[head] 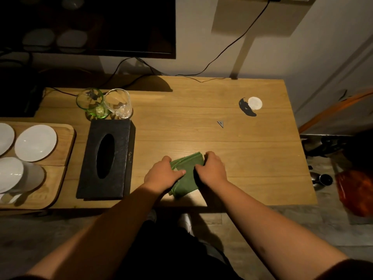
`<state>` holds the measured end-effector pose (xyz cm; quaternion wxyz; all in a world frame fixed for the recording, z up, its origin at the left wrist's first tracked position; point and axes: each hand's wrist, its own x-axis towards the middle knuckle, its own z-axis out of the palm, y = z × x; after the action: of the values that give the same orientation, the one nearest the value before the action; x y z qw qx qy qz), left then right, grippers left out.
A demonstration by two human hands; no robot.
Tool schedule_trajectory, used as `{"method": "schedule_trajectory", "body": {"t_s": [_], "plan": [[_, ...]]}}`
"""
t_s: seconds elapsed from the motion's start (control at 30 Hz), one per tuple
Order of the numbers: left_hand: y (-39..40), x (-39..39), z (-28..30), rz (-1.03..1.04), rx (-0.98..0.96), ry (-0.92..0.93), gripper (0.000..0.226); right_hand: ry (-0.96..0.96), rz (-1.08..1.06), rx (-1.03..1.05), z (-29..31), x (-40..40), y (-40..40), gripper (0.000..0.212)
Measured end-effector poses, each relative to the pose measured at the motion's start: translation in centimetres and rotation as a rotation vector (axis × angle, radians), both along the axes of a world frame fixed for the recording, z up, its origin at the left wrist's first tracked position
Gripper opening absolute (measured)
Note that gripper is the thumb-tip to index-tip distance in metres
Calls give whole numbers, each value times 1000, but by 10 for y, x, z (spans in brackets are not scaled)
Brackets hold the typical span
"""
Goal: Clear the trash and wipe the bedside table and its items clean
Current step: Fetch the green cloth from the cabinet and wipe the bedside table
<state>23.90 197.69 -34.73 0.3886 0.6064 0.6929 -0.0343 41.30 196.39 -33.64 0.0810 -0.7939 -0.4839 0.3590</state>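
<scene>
Near the wooden table's (232,150) front edge, our left hand (163,174) and right hand (213,169) grip the folded green cloth (186,174).

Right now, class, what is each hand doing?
Left hand: closed on the green cloth on the table.
Right hand: closed on the same cloth.

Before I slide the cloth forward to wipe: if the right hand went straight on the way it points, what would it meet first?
The right hand points toward the table's back edge, slightly left. Past the green cloth the bare table looks free to the wall; the small grey triangular scrap seems to lie just right of that line.
</scene>
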Motion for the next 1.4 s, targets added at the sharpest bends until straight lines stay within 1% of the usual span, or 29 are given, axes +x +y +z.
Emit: {"method": "schedule_trajectory", "body": {"t_s": [0.07, 0.13, 0.2, 0.27, 0.3, 0.4, 0.47, 0.53, 0.63, 0.73, 0.77, 0.83, 0.87, 0.93, 1.0, 1.03, 1.1, 1.17, 1.2, 1.3, 1.33, 1.4], "plan": [[-1, 4, 0, -73, -3, 80, 45, 51, -2, -81, -5, -3, 2, 39], [0, 4, 1, -112, 4, 73, 29, 61, 16, -107, -9, -9, 0, 36], [2, 1, 2, -106, 15, -41, 19, 84, 26, -98, -11, -12, -4, 30], [5, -4, 4, -59, -3, -158, 18, 139, -6, -53, -11, -12, -9, 20], [7, -7, 6, -43, -9, -205, 19, 190, -49, -18, -10, -10, -13, 19], [13, -13, 15, 38, -36, -374, 22, 403, -209, 66, -2, -6, -27, 25], [16, -14, 23, 184, -104, -533, 20, 504, -298, 145, 8, -6, -37, 23], [15, -12, 29, 314, -158, -669, 16, 583, -328, 213, 15, -6, -41, 23], [15, -12, 37, 296, -134, -757, 14, 641, -421, 299, 34, -14, -48, 21], [15, -13, 47, 202, -115, -784, 16, 643, -499, 381, 52, -25, -58, 19], [15, -14, 50, 145, -113, -781, 23, 638, -534, 404, 56, -28, -64, 19], [17, -18, 56, -45, -84, -744, 45, 643, -620, 471, 64, -36, -76, 20], [18, -18, 60, -156, -69, -689, 53, 614, -654, 487, 66, -40, -83, 18], [14, -15, 66, -353, -29, -619, 60, 443, -736, 500, 68, -45, -106, 14], [4, -7, 71, -432, -22, -660, 55, 291, -823, 513, 70, -50, -131, 13], [-1, -2, 74, -444, -10, -674, 51, 258, -872, 519, 70, -53, -141, 12], [-21, 11, 81, -513, 1, -691, 41, 241, -1002, 555, 73, -59, -169, 15], [-45, 27, 88, -557, -36, -747, 32, 242, -1115, 592, 76, -62, -199, 21], [-59, 34, 92, -592, -62, -776, 30, 240, -1172, 620, 80, -64, -215, 20], [-112, 60, 104, -777, -122, -837, 33, 224, -1359, 730, 85, -69, -279, 14], [-117, 62, 106, -792, -118, -857, 35, 233, -1379, 736, 87, -71, -285, 14], [-152, 75, 114, -866, -166, -892, 39, 226, -1484, 761, 88, -77, -322, 16]]}}
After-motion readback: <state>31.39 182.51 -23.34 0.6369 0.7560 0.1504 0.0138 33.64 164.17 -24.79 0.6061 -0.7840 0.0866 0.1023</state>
